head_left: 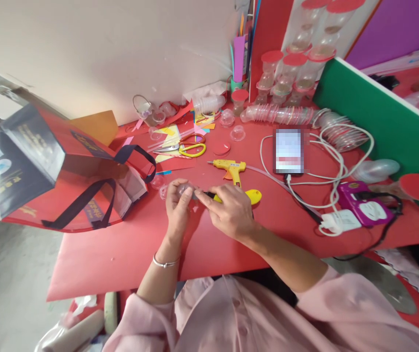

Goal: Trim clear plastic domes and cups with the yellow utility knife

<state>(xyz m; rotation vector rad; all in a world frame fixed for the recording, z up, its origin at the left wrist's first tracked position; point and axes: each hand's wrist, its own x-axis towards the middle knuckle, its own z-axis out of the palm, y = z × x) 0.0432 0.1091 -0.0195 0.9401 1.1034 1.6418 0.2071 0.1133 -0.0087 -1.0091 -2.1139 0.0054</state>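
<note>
My left hand (179, 198) is closed around a small clear plastic cup or dome (186, 187), which is partly covered by the fingers. My right hand (231, 209) grips a tool with a yellow-and-black handle (254, 196). The tool points left, its front end at the clear piece; fingers hide the tip, so I cannot tell its exact kind. Just beyond the hands lies a yellow hot glue gun (233, 168), nozzle to the left. More clear plastic domes (158, 182) rest just left of my left hand. A flat red disc (221, 147) lies behind the glue gun.
Scissors (190, 146) lie among paper scraps. A red gift bag (73, 171) stands at the left. Behind are a stack of clear cups (278, 114) and red-capped hourglass shapes (293, 73). A phone (289, 151), white cables and a purple power strip (365, 205) occupy the right.
</note>
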